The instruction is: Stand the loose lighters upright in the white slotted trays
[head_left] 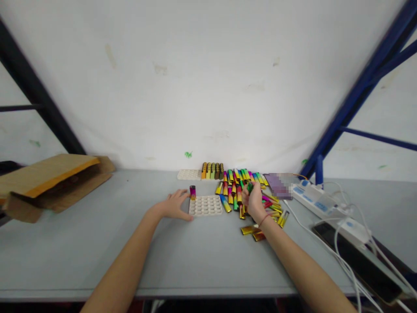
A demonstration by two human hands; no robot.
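Clutching a slim metallic case (pixel 249 188), grip clamped tight and fingers curled around it: the right hand (pixel 254 202), a red cord bracelet (pixel 263 220) at its wrist, directly above a loose heap of rainbow-gradient metallic cases (pixel 237 193). Lying flat just in front of that hand, on the grey surface (pixel 65 252), two gold cases (pixel 252 232), slightly apart from the heap.

To the left, palm down on the surface, grip apart and fingers spread: the left hand (pixel 174 205). Just beside its fingertips, a white dimpled tray (pixel 205 205) with rows of round hollows. At the tray's far left corner, an upright magenta-and-gold case (pixel 192 192), close to the left hand but not held.

Farther back, near the wall, a second white dimpled tray (pixel 189 174) and, just to its right, a tight row of upright cases (pixel 212 171) in gold, green and brown tones. Right of the heap, a pixelated purple patch (pixel 276 184), too blurred to identify, then a white power strip (pixel 309 198), with cables trailing toward a white plug adapter (pixel 353 230) and a dark smartphone (pixel 355 261). Far left, a folded kraft paper mailer (pixel 48 187). Behind everything, a scuffed white wall (pixel 163 87) between a black steel upright (pixel 35 87) and a blue steel upright (pixel 358 87).
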